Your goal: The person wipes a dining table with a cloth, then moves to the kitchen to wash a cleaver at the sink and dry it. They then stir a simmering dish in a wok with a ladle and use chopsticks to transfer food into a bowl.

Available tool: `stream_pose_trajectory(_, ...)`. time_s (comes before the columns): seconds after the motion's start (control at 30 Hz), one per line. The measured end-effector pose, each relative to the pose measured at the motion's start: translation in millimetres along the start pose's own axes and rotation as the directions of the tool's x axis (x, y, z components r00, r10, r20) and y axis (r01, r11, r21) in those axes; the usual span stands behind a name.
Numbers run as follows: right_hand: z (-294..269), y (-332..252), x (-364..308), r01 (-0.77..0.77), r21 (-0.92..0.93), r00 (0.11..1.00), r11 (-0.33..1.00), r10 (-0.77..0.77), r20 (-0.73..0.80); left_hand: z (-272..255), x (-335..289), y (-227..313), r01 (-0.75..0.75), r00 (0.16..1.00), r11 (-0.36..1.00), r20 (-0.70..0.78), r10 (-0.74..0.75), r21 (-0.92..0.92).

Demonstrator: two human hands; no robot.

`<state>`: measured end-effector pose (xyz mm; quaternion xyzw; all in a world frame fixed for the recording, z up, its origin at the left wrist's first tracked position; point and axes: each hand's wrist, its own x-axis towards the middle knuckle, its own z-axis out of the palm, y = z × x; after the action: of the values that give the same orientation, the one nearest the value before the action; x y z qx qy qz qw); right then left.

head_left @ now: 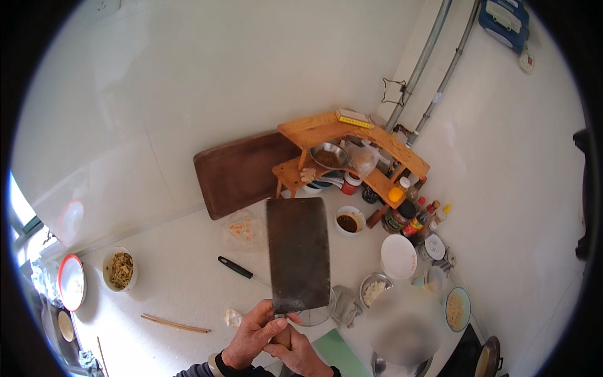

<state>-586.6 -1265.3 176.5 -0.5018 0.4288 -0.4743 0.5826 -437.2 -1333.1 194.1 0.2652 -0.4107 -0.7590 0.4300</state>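
Observation:
A broad dark cleaver is held up over the counter, its blade pointing away from me and its wooden handle toward me. Both my hands are on it. My left hand closes at the neck, where blade meets handle. Wrapped around the handle from the right is my right hand. Partly hidden behind the blade lies a strainer with a black handle. A green board shows beside my right hand, and a small whitish lump rests left of my left hand.
Chopsticks and a bowl of mixed food are at left. A brown wooden board leans on the wall beside a wooden shelf. Sauce bottles, a white tub and a bowl of dark sauce stand at right.

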Motion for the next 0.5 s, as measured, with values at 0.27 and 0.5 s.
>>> stream_pose_trajectory(0.27, -47, -43, 81, -0.179, 0.006, 0.980, 0.984, 0.179, -0.092, -4, -9, -8, -0.224, 0.960, 0.950, -0.122, 0.254, 0.217)
stream_pose_trajectory(0.5, -82, -106, 202, -0.053, 0.087, 0.992, 0.995, 0.062, -0.105, -10, -80, 5, -0.230, 0.836, 0.926, -0.426, 0.345, 0.299)
